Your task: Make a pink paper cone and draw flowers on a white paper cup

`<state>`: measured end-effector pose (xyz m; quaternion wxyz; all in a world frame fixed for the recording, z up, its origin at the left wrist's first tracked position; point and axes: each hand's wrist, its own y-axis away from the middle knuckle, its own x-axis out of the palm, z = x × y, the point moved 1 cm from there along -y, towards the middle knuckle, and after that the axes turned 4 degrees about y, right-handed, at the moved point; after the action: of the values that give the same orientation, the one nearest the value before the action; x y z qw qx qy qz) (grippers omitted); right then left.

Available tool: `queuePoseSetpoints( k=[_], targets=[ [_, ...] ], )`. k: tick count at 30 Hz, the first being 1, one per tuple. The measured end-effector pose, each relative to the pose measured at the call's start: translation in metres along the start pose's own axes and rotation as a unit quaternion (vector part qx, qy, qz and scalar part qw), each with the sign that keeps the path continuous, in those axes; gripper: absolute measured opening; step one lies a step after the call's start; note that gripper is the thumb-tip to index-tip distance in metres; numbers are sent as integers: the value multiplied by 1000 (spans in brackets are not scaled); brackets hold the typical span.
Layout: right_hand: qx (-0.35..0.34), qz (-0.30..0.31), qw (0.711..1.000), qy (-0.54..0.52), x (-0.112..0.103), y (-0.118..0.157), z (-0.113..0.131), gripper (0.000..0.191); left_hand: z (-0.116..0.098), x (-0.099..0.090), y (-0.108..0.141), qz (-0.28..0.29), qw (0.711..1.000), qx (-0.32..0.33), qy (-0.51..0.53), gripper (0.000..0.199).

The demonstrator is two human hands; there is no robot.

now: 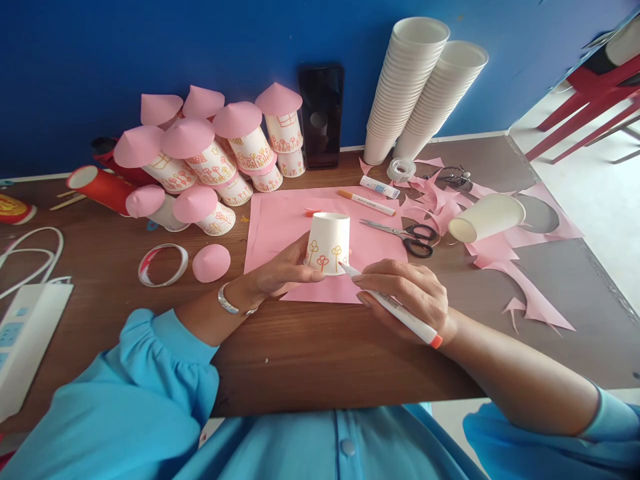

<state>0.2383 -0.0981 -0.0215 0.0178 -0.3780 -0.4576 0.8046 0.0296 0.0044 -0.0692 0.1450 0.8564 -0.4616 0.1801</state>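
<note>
A white paper cup, upside down, has orange and yellow flowers drawn near its rim. My left hand holds it from the left, thumb along the lower front. A white marker with an orange end is gripped in my right hand, its tip touching or very near the cup's lower right side. Under and behind the cup lies pink paper. An orange cap rests behind the cup, and a second marker and black-handled scissors lie to its right.
Pink-roofed cup towers stand at the back left, beside a phone. Tall cup stacks lean at the back right. Pink scraps, a lying cup, a tape ring and a power strip are also there.
</note>
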Motion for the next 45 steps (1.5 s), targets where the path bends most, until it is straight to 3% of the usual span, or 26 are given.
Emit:
queuePoseSetpoints(
  k=[7, 20, 45],
  targets=[
    [0, 0, 1000, 5, 0, 0, 1, 17, -7, 5, 0, 0, 1000, -5, -14, 48],
    [-1, 5, 1000, 0, 1, 0, 1, 16, 1, -2, 1, 3, 1000, 1, -2, 58],
    [15, -3, 1000, 18, -3, -2, 2, 20, -3, 0, 1, 3, 1000, 4, -8, 54]
  ],
)
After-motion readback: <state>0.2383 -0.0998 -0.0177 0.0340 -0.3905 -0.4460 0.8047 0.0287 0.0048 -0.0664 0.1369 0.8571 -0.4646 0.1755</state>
